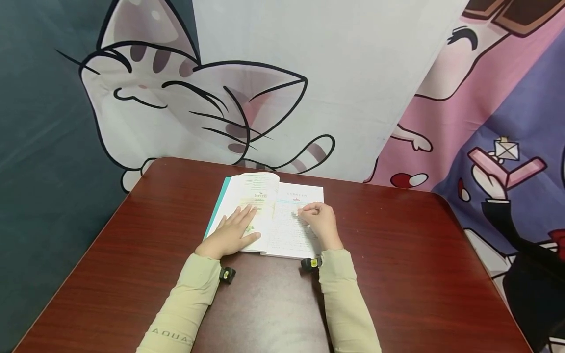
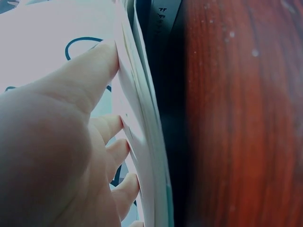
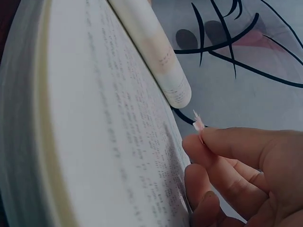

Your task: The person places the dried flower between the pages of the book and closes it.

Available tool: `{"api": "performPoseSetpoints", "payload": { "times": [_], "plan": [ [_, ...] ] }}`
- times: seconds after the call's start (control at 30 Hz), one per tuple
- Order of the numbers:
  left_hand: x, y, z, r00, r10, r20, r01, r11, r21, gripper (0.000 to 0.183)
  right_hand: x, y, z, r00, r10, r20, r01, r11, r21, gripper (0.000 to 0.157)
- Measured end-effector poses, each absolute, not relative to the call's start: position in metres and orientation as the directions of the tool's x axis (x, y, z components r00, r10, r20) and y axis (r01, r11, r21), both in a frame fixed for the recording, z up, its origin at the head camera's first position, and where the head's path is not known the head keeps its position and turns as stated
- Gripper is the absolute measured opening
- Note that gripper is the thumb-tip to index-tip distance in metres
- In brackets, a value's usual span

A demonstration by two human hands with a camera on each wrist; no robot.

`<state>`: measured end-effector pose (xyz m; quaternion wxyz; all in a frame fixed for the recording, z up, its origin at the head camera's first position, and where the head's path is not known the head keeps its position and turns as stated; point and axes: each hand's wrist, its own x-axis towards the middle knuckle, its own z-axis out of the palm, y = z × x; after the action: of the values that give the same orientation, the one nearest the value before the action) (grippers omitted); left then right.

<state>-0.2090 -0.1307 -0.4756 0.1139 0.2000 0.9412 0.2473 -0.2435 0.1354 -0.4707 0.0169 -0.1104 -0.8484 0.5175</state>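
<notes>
An open book (image 1: 284, 240) with printed pages and a teal cover edge lies on the table. Spread over its left page is my left hand (image 1: 229, 235), fingers extended and thumb apart. The left wrist view has this hand (image 2: 52, 142) side-on, its fingertips touching the page. Above the right page, my right hand (image 1: 320, 220) pinches a small pale pink scrap (image 3: 198, 124) with a frayed tip between thumb and forefinger. Its remaining fingers are curled near the paper in the right wrist view. What the scrap is, I cannot tell.
The brown wooden table (image 1: 406, 274) extends on both sides of the book. Behind it hangs a cloth backdrop (image 1: 353, 73) with cartoon figures. Each wrist wears a small black camera, one on the left (image 1: 227, 275) and one on the right (image 1: 311, 264).
</notes>
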Motion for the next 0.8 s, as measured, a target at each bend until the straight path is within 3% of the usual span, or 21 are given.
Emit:
{"api": "performPoseSetpoints", "payload": {
  "times": [0.47, 0.8],
  "plan": [
    [-0.2087, -0.1308, -0.4774, -0.892, 0.436, -0.116, 0.318, 0.789, 0.526, 0.077, -0.2426, 0.1313, -0.4745, -0.976, 0.217, -0.011, 0.135, 0.565, -0.814, 0.017],
    [-0.2092, -0.1307, -0.4754, -0.896, 0.428, -0.122, 0.311, 0.798, 0.515, 0.075, -0.2383, 0.1322, -0.4677, -0.980, 0.199, -0.011, 0.126, 0.577, -0.807, 0.012]
  ]
}}
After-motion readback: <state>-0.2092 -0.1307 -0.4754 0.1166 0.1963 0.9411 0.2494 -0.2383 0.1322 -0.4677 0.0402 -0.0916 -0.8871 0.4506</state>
